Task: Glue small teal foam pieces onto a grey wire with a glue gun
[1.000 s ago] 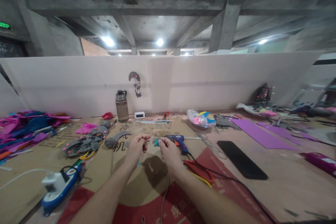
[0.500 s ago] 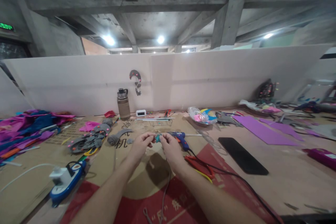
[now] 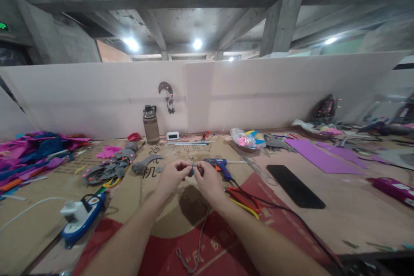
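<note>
— What do we have between our fingers?
— A small teal piece [image 3: 192,170], mostly covered by our fingertips, so we cannot tell its shape. We hold it just above the tabletop [image 3: 343,211], in the middle of the view, where our two hands meet.
— How do our hands grip it?
— Our left hand [image 3: 171,176] pinches it from the left, thumb and forefinger closed on it. Our right hand [image 3: 207,179] pinches it from the right in the same way. The fingertips of both hands touch.
— What lies closest?
— Just beyond our right hand lies a blue glue gun [image 3: 221,165], its nozzle pointing right. Beside our right wrist lie red-handled scissors [image 3: 243,196], and a black cable [image 3: 291,215] runs past them toward the near right. A thin grey cord [image 3: 197,246] trails over the red print between our forearms.
— And farther out?
— To the right we see a flat black slab [image 3: 296,180], then purple sheets [image 3: 320,158]. To the left we see a heap of grey foam shapes [image 3: 106,169], a blue and white power strip [image 3: 80,219] near our left forearm, and a pile of pink and blue material [image 3: 35,155]. At the back, by the white partition [image 3: 258,95], stand a dark bottle [image 3: 151,124] and a small white clock [image 3: 172,135].
</note>
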